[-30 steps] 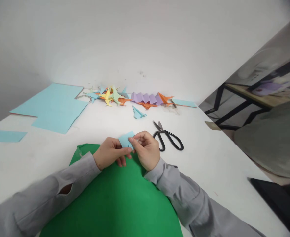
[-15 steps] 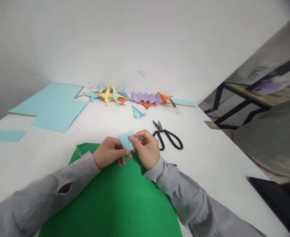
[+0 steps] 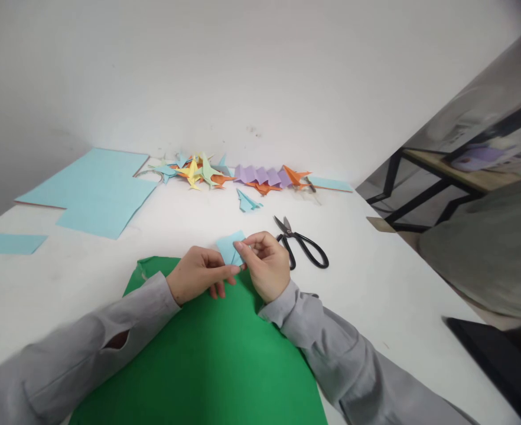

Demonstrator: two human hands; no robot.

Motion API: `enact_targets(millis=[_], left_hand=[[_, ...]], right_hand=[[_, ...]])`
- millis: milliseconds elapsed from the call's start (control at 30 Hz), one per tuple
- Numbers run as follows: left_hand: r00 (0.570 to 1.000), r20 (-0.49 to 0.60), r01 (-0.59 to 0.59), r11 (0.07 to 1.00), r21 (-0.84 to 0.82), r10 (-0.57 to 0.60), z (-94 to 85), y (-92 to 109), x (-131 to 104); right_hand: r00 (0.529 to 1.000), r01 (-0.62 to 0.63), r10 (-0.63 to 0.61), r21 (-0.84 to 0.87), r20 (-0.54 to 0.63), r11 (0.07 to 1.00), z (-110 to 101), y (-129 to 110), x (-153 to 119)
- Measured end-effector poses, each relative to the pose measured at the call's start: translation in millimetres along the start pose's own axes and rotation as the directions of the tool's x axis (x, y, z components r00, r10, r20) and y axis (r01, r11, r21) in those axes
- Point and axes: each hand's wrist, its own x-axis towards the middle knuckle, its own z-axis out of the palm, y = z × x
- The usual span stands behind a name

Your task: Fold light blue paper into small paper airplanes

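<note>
A small folded piece of light blue paper (image 3: 228,249) is pinched between both hands, above the far edge of a green sheet (image 3: 198,354). My left hand (image 3: 199,273) grips its lower left part, thumb in front and fingers behind. On its right side my right hand (image 3: 267,265) pinches it with thumb and forefinger. A crease line shows on the paper's face; its back is hidden. Just right of my right hand lies a pair of black-handled scissors (image 3: 302,242), blades slightly apart. Beyond the hands rests a folded blue paper plane (image 3: 248,202).
Folded paper figures (image 3: 198,172) in several colours lie along the wall, beside a pleated purple paper (image 3: 260,175). Large blue sheets (image 3: 105,195) and a small blue strip (image 3: 10,243) are on the left of the white table (image 3: 375,295). A dark flat object (image 3: 486,354) sits at the right edge.
The blue paper has turned slightly in my fingers and moved a little to the right. My left thumb and right hand have shifted slightly right too.
</note>
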Motion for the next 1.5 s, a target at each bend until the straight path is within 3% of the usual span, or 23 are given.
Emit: enact_targets(millis=[433,800,1000,1233,1500], left_hand=[[0.998,0.066,-0.003,1.000,-0.020,0.004,-1.5,-2.8,0.1],[0.999,0.049,0.001,0.997,-0.079,0.003,-1.3,-1.0,0.0],[0.999,-0.024,-0.036,0.999,-0.035,0.035,0.7,-3.9,0.6],[1.000,-0.006,-0.018,0.998,-0.064,0.017,-0.3,-4.2,0.6],[1.000,-0.010,-0.011,0.993,-0.114,0.010,-1.1,-3.3,-0.5]], right_hand=[[1.000,-0.025,0.025,0.033,0.012,0.999,-1.4,5.3,2.0],[1.000,-0.019,0.019,0.033,0.011,0.999,-0.5,2.3,0.1],[0.996,-0.046,0.043,0.039,0.072,0.998,3.9,-4.2,-8.1],[0.994,-0.060,0.057,0.034,0.098,0.998,3.6,-4.3,-9.2],[0.980,-0.133,0.099,0.194,0.175,0.972,0.1,-0.5,-6.9]])
